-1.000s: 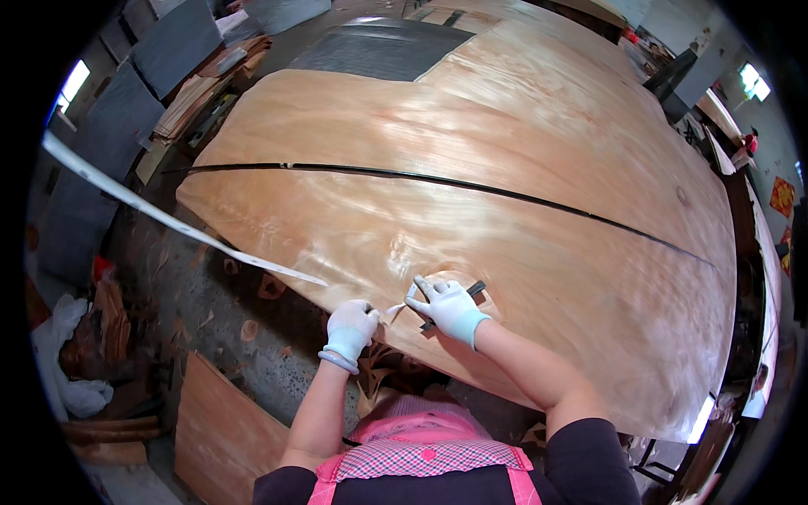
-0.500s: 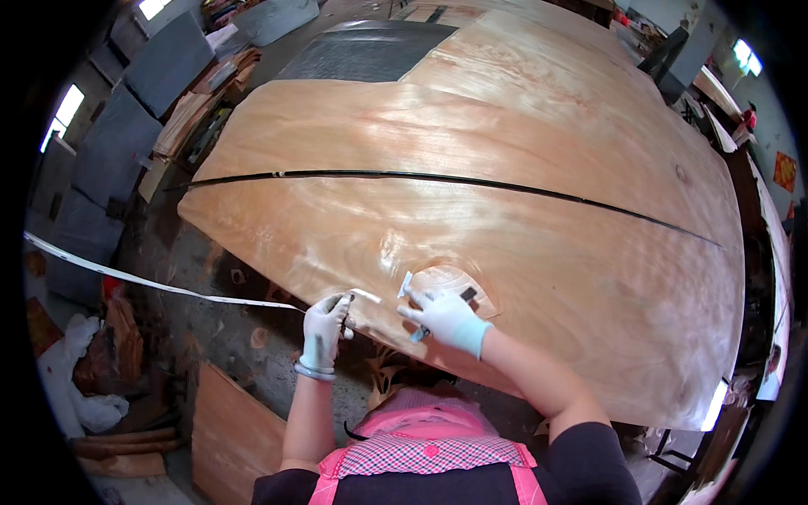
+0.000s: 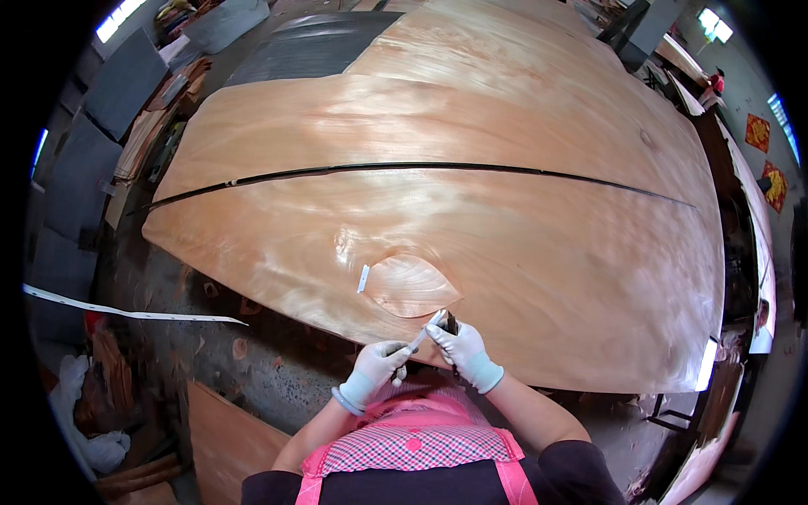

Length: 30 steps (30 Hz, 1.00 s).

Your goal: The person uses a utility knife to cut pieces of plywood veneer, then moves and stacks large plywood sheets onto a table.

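Both hands are gloved, near the front edge of a large wood veneer sheet [image 3: 572, 261]. My left hand [image 3: 379, 368] is closed on a short white strip [image 3: 421, 335]. Just to its right, my right hand [image 3: 463, 349] is closed on a narrow dark tool [image 3: 450, 324], with its fingers at the strip's upper end. Beyond the hands lie a pointed oval veneer piece [image 3: 411, 286] and, at its left end, a small white strip piece [image 3: 364, 279]. A long white strip [image 3: 143, 314] stretches out at the left.
A long black rod [image 3: 379, 167] crosses the sheet, with dark grey sheeting [image 3: 303, 46] at the back. Veneer stacks [image 3: 135, 150] and grey panels [image 3: 80, 177] line the left. A loose board [image 3: 227, 421] stands below. A distant person [image 3: 717, 82] is at the right.
My hands have drawn together at the front edge. My right hand has pulled back from the oval piece with the dark tool. The long strip now ends further left, away from my hands.
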Motion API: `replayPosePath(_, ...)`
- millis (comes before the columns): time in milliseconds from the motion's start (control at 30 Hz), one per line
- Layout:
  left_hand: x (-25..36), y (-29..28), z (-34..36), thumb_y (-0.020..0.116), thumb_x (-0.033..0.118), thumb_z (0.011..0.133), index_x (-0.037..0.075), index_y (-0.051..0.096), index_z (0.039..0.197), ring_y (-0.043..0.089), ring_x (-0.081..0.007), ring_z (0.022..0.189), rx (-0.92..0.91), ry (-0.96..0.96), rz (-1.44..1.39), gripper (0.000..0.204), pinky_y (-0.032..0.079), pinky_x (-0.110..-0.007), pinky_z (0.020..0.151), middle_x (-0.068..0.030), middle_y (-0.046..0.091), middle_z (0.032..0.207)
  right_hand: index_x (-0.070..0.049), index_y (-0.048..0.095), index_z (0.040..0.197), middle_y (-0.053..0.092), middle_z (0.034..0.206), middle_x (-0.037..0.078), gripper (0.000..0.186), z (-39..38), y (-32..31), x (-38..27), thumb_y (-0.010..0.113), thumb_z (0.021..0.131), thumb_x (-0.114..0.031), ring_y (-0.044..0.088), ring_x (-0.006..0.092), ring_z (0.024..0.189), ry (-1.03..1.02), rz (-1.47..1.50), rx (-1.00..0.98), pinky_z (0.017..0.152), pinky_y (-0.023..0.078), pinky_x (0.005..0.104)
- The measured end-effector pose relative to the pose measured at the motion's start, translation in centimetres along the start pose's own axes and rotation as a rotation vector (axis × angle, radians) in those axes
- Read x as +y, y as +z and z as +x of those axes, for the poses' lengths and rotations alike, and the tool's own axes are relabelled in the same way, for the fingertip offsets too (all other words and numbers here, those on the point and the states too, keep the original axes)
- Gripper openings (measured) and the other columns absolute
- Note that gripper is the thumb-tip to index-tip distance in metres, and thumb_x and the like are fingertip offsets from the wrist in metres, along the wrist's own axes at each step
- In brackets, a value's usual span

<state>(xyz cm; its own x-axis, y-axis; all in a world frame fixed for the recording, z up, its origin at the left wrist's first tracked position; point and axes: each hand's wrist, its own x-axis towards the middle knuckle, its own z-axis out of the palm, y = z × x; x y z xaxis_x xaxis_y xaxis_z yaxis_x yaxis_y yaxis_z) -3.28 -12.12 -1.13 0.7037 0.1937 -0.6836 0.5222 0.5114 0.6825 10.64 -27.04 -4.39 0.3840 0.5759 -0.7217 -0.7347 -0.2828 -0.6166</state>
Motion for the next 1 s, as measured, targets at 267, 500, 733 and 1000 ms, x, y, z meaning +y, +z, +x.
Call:
replayPosePath(267, -1.1, 2.7, 4.0, 0.054, 0.017, 0.098, -0.004, 0.060, 0.113, 0.049, -0.0076, 0.049, -0.059, -0.064, -0.054, 0.026, 0.041, -0.022, 0.044, 0.0001, 0.054, 0.066, 0.001, 0.065, 0.099, 0.067, 0.089, 0.018, 0.037, 1.6, -4.1, -3.1, 0.070, 0.084, -0.032, 0.065, 0.0322, 0.086, -0.598, -0.949, 0.354, 0.078, 0.050, 0.0406)
replayPosePath(500, -0.8, 4.8, 5.7, 0.054, 0.019, 0.098, 0.000, 0.061, 0.103, 0.048, -0.0082, 0.048, 0.025, -0.116, -0.174, 0.021, 0.042, -0.021, 0.045, -0.0005, 0.055, 0.067, -0.002, 0.064, 0.098, 0.063, 0.100, 0.022, 0.035, 2.9, -3.4, -7.3, 0.067, 0.082, -0.033, 0.062, 0.0383, 0.093, -0.539, -1.256, 0.319, 0.079, 0.050, 0.0447)
replayPosePath(733, -2.3, 4.6, 7.5, 0.055, 0.019, 0.098, -0.001, 0.062, 0.101, 0.050, -0.0081, 0.050, 0.037, -0.119, -0.187, 0.021, 0.042, -0.022, 0.044, -0.0003, 0.055, 0.066, -0.006, 0.062, 0.107, 0.064, 0.105, 0.018, 0.026, 2.9, -5.1, -6.5, 0.059, 0.084, -0.017, 0.064, 0.0374, 0.091, -0.765, -1.152, 0.414, 0.076, 0.053, 0.0431)
replayPosePath(1000, -1.4, 4.7, 7.2, 0.055, 0.026, 0.096, 0.000, 0.065, 0.100, 0.058, -0.0173, 0.053, 0.045, -0.058, 0.032, 0.029, 0.047, -0.030, 0.049, -0.0080, 0.062, 0.068, -0.023, 0.025, 0.152, 0.016, 0.159, 0.016, 0.078, -0.4, -4.0, -6.9, 0.061, 0.082, -0.014, 0.070, 0.0317, 0.081, -0.371, -2.013, -0.153, 0.066, 0.055, 0.0447)
